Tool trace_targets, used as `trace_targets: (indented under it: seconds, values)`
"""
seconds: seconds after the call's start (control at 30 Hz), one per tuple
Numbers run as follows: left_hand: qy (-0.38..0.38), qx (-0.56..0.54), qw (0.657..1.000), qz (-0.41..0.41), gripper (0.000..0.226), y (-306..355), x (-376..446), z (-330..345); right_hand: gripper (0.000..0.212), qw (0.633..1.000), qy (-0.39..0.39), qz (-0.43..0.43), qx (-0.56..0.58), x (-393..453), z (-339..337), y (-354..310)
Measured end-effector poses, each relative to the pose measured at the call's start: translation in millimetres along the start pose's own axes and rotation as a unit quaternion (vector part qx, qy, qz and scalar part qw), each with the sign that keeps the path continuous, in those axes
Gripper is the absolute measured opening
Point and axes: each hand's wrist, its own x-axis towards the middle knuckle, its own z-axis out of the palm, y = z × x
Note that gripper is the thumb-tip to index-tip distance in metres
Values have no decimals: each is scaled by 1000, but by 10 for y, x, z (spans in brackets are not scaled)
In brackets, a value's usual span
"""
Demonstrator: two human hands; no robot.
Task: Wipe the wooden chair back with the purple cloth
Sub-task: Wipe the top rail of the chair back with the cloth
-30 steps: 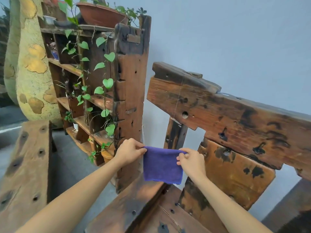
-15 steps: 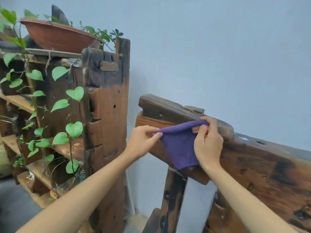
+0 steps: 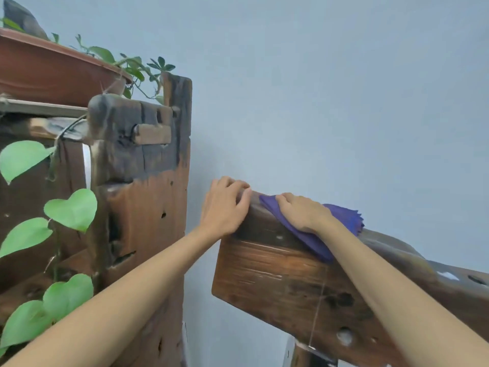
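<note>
- Clearly the right hand [image 3: 304, 215] lies flat, palm down, on the folded purple cloth [image 3: 341, 221], pinning it to the dark top rail of the weathered wooden chair back [image 3: 277, 276]; a spread palm presses more fabric against the wood.
- Beyond the palm the cloth bunches; below the wrist a corner drapes over the front face.
- Just beside that hand, the left hand [image 3: 225, 205] curls over the rail's end, bare, fingers closed on the wood, probably to brace the chair against the wiping push.
</note>
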Motion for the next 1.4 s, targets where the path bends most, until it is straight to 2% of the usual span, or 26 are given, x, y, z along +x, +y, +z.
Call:
trace_targets:
  seconds: [0.03,0.07,0.13,0.17,0.23,0.33,0.43,0.53,0.63,0.77,0.83,0.9,0.93,0.97,1.0,1.03,1.1,1.13,1.17,1.2,1.27,1.33,1.4]
  values:
    - [-42,-66,995,-65,36,-94,51,48,63,1000,-9,6,5,62,-13,-47]
    - [-93,-178,968,-149,38,-148,91,113,63,1000,-21,14,4,123,-11,-112]
    - [-125,-437,834,-314,52,-164,72,261,62,999,-43,16,10,218,6,-315]
    - [-111,-501,787,-342,58,-184,63,331,61,999,-44,10,14,256,18,-432]
    - [-89,-540,770,-327,63,-255,69,433,58,1000,-13,-19,19,271,45,-664]
    - [-61,-580,754,-303,54,-382,57,512,55,989,111,-88,-39,87,232,-854]
    - [-67,-632,720,-277,38,-529,-123,615,60,941,248,-209,-100,-301,603,-790]
    - [-135,-588,719,-347,56,-741,-379,763,68,898,269,-288,-196,-516,939,-416]
    - [-171,-583,686,-399,66,-936,-608,980,69,880,306,-282,-230,-596,1274,-130]
    - [-147,-635,633,-417,64,-1041,-693,1148,69,899,343,-211,-175,-569,1555,-286]
    - [-139,-650,612,-428,62,-1066,-746,1176,67,903,324,-222,-172,-547,1592,-457]
    - [-126,-645,613,-439,62,-1162,-886,1265,62,917,254,-252,-175,-520,1664,-600]
    - [-131,-640,608,-452,64,-1215,-984,1310,54,935,176,-253,-174,-523,1630,-695]
    - [-145,-632,599,-470,70,-1287,-1085,1356,39,950,114,-221,-188,-513,1572,-807]
    - [-171,-616,594,-489,79,-1376,-1192,1428,33,944,101,-205,-236,-476,1519,-879]
    - [-208,-591,594,-505,88,-1475,-1291,1489,40,896,128,-236,-353,-408,1522,-929]
    - [-290,-503,624,-522,96,-1660,-1436,1569,48,785,149,-291,-526,-300,1427,-1021]
    - [-314,-463,632,-536,94,-1740,-1504,1589,37,759,166,-320,-542,-250,1326,-1060]
    - [-319,-439,635,-550,90,-1815,-1527,1581,20,773,195,-306,-521,-225,1109,-1191]
    - [-306,-427,637,-564,86,-1875,-1529,1555,21,802,223,-274,-481,-193,912,-1299]
    - [-257,-413,649,-585,78,-1985,-1456,1504,28,841,165,-243,-454,-108,645,-1392]
    - [-215,-399,662,-597,73,-2042,-1347,1441,31,844,116,-248,-462,91,661,-1454]
    - [-195,-386,670,-603,71,-2058,-1298,1408,33,814,93,-238,-521,154,693,-1570]
